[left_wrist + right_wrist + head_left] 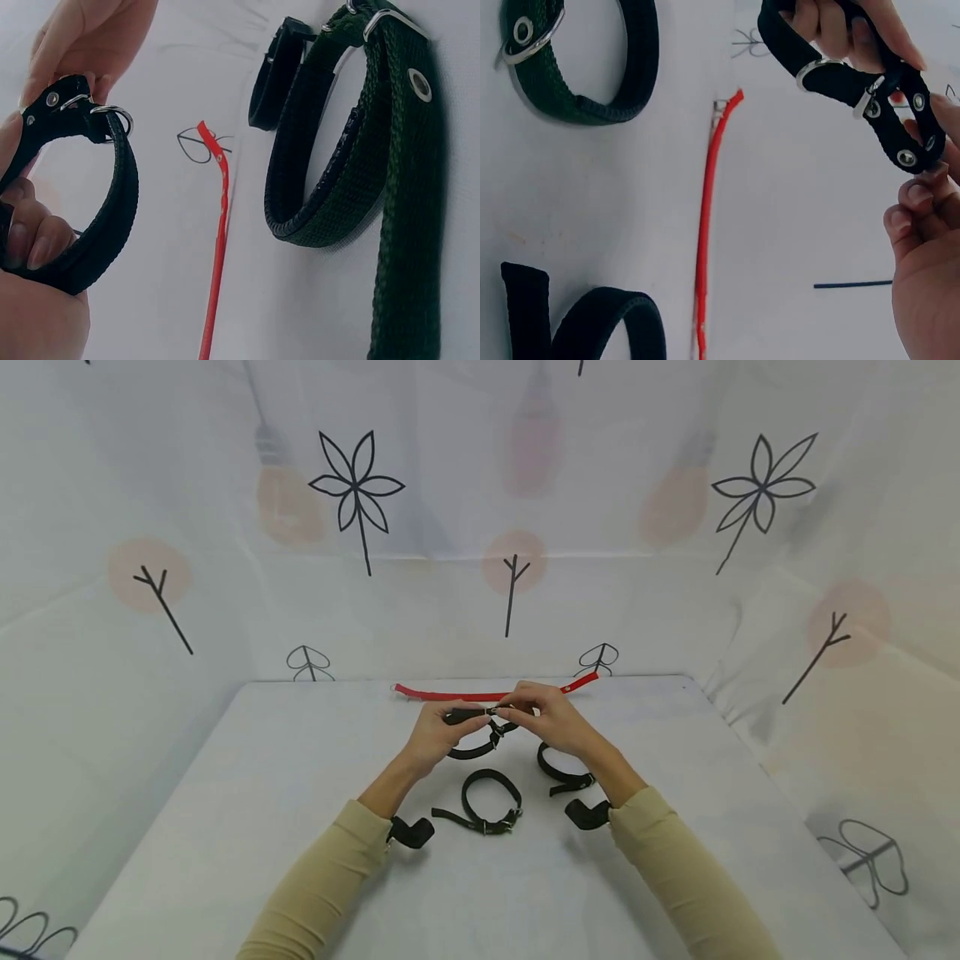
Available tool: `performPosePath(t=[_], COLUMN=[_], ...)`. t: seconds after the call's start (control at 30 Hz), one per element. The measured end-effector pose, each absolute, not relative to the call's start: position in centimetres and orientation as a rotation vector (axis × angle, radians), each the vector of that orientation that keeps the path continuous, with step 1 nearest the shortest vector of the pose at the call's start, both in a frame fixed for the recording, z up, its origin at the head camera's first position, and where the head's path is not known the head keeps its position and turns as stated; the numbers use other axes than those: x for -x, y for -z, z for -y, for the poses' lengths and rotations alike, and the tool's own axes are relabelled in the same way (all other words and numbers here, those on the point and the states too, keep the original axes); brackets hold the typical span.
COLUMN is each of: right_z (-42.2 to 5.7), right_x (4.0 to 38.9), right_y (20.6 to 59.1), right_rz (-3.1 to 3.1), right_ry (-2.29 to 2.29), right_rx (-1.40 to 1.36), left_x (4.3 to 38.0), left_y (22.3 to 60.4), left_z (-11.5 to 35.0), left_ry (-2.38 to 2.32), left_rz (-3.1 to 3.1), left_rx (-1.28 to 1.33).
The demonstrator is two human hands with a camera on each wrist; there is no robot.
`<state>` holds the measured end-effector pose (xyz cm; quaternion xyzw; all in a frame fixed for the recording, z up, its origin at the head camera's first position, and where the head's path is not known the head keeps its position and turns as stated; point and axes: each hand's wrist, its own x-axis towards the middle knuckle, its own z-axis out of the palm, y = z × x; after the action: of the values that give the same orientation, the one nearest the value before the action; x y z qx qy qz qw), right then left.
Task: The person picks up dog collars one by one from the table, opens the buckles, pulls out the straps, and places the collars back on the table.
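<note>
Both hands are raised over the far middle of the table, working on one black webbing collar (127,187). My left hand (435,735) holds its loop, fingers curled through the inside of the ring. The right hand (551,714) pinches the eyeleted strap end, which bends in a small loop beside the metal buckle (866,101). A metal D-ring (817,71) sits on the band near the buckle. Nearer me, a dark green buckled collar (330,217) stands on its edge, its free end pointing left. A second black collar (562,777) lies below my right forearm.
A long red strap (450,697) with eyelets at one end lies along the table's back edge, behind the hands. A patterned white cloth (450,610) rises behind the white table (247,827). Black wrist cameras (412,833) hang beneath both forearms.
</note>
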<state>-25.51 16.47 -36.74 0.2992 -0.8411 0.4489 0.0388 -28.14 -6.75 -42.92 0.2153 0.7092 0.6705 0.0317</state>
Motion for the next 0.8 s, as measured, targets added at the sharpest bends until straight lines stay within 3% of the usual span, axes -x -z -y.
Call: performPosePath(t=[0.23,0.63,0.8], right_z=[-17.3,-17.1,-17.7], right_x=[27.2,27.5,27.7], right_y=[38.3,37.8,38.0], right_rz=[2.566,2.558,2.532], right_ry=[-1.362,-1.321,-1.359], right_rx=[-0.881,-0.992,-0.917], left_x=[27.9,28.1,28.0], left_y=[42.7,42.6,42.6], left_z=[7.5,7.5,7.7], left_ry=[-2.099,-2.032,-2.082], left_rz=[-2.192,-2.218,-2.182], left_rx=[-0.652,-0.739,-0.667])
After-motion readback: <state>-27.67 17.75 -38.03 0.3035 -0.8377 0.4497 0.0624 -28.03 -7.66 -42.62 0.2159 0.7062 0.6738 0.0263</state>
